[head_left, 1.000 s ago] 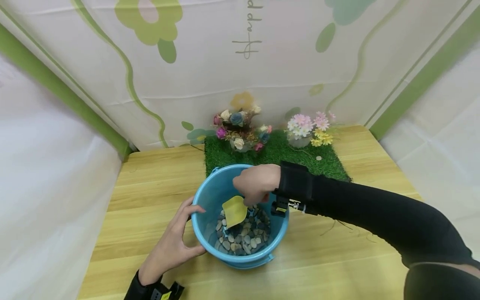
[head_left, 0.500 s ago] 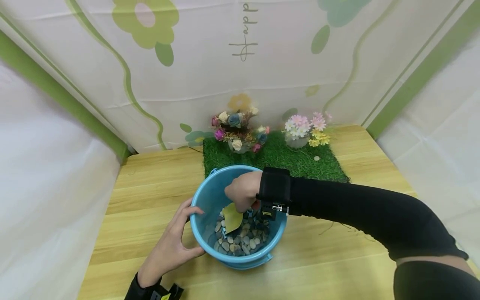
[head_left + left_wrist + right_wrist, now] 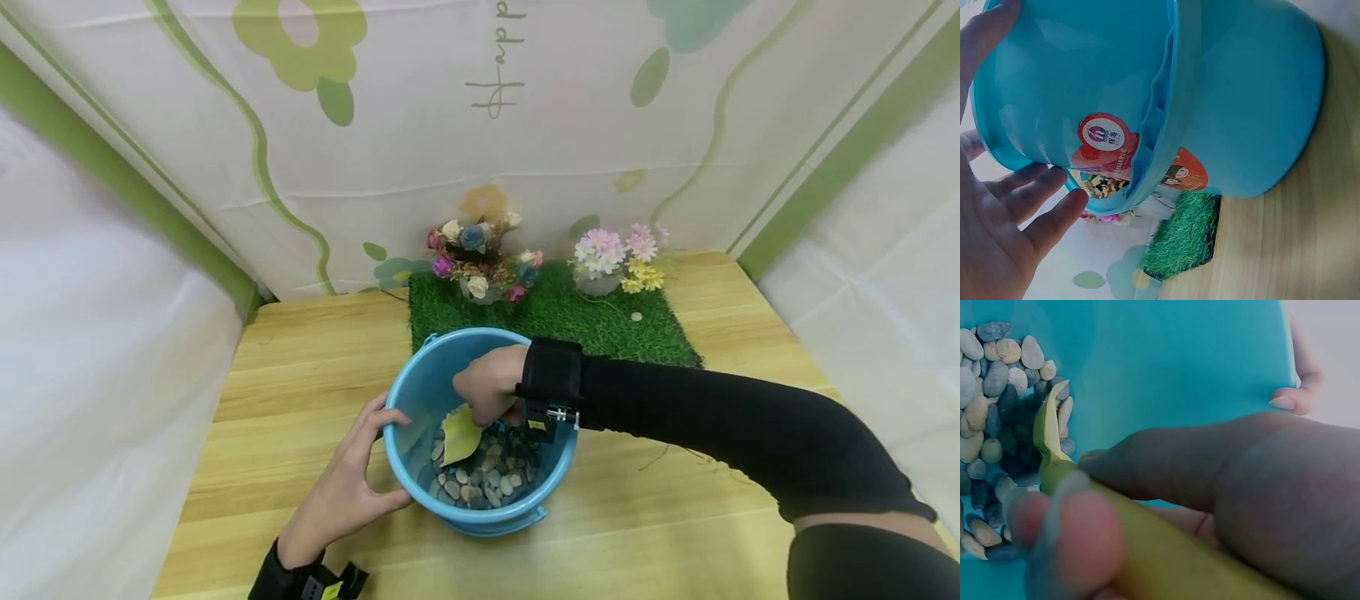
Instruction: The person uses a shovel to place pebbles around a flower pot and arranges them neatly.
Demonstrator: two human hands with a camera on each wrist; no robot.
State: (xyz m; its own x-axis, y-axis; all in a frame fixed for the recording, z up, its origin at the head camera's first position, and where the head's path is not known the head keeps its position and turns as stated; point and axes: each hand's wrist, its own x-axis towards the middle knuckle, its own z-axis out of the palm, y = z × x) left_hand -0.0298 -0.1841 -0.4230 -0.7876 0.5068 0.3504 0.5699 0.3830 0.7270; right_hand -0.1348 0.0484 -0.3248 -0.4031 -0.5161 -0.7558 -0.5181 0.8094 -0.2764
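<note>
A blue bucket (image 3: 431, 383) stands on the table with several grey and tan pebbles (image 3: 487, 482) at its bottom. My left hand (image 3: 348, 492) holds its left side, one finger hooked over the rim and the thumb against the outer wall. Inside the bucket, my right hand (image 3: 491, 383) grips a small yellow shovel (image 3: 461, 435) by its handle. Its blade points down and left at the edge of the pebbles. Close up in the right wrist view, thumb and fingers wrap the yellow handle (image 3: 1179, 556); the blade appears nearly edge-on.
Behind the bucket lies a green artificial turf mat (image 3: 558, 308) bearing a mixed rose arrangement (image 3: 480, 258) and a pot of pink, white and yellow flowers (image 3: 615, 258). A white pebble (image 3: 636, 317) rests on the mat. A printed curtain (image 3: 420, 142) closes off the back.
My right hand has shifted left and lower inside the bucket, and the shovel blade has slid slightly left and tilted. The left hand keeps its hold on the rim.
</note>
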